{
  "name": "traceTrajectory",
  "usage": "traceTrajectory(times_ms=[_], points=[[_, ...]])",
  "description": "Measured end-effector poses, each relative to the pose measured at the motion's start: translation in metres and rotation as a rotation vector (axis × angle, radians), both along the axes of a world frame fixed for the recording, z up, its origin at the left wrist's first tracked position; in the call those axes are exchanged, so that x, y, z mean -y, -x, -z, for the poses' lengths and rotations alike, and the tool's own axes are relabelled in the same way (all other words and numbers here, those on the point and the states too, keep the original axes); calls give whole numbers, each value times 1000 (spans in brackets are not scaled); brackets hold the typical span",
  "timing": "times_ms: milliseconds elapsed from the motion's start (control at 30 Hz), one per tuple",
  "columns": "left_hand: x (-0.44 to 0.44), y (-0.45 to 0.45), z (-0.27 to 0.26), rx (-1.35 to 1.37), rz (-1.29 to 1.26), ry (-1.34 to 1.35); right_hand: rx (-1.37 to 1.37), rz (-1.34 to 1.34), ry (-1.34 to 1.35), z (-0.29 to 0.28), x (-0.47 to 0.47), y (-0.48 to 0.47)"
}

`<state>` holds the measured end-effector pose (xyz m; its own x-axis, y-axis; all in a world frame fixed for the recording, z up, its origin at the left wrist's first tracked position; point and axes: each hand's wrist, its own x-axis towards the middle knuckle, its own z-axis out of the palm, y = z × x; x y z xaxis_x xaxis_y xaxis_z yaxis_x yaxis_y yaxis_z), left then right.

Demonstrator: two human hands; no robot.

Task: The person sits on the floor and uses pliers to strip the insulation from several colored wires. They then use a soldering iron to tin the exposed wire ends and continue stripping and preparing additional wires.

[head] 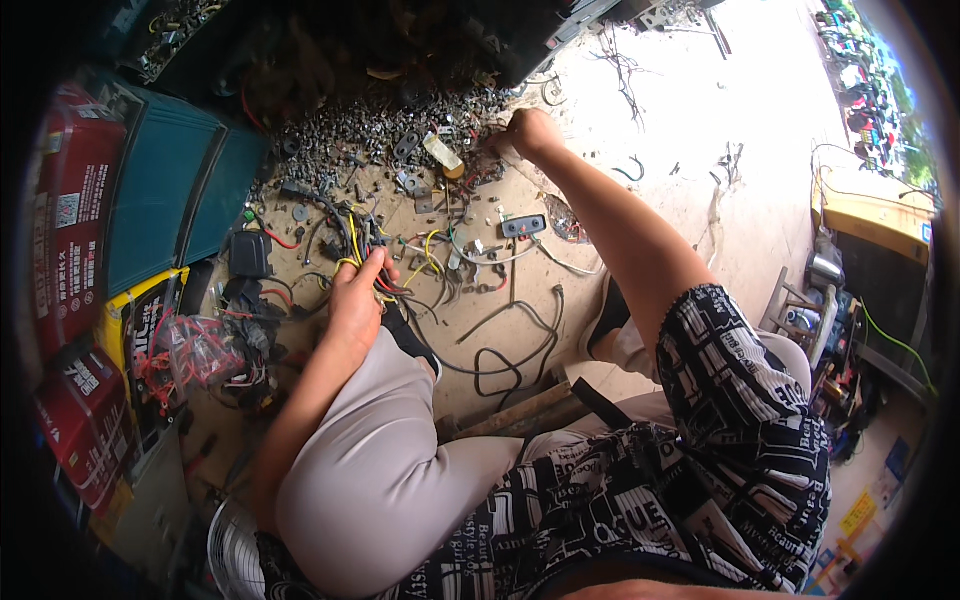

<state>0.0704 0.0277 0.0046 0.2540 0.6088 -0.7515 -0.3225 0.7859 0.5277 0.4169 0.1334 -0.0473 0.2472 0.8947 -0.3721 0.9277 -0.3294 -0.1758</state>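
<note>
My left hand [360, 296] grips a bundle of cables [361, 234] with yellow, black and red insulation, low in front of my knee. Stretched forward, my right hand [534, 133] is at the right edge of a pile of small metal fasteners [345, 139]. Its fingers are blurred, and I cannot tell whether they hold anything. Just left of that hand lie a pale strip [442, 152] and a tangle of dark reddish wires [482, 171]. A grey oblong part with a cable [523, 226] rests on the floor between my hands.
A black cable [517, 367] loops across the floor near my feet. Red boxes [75, 225] and teal panels [161, 187] line the left side. Wires in a clear plastic bag [199, 352] lie there too. A wire fan guard [229, 551] is behind my left leg.
</note>
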Motion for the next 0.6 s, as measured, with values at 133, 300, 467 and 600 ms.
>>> traceTrajectory(times_ms=[133,300,467,600], points=[[-2,-4,-5,12,28,-12,-320,288,-80,-2,29,5],[0,-6,-3,53,19,-24,-798,265,-161,-36,85,106],[-4,-20,-11,45,-13,5,-722,97,-216,-96,113,182],[-1,-19,-9,96,-13,-8,-631,-160,-194,-87,123,198]])
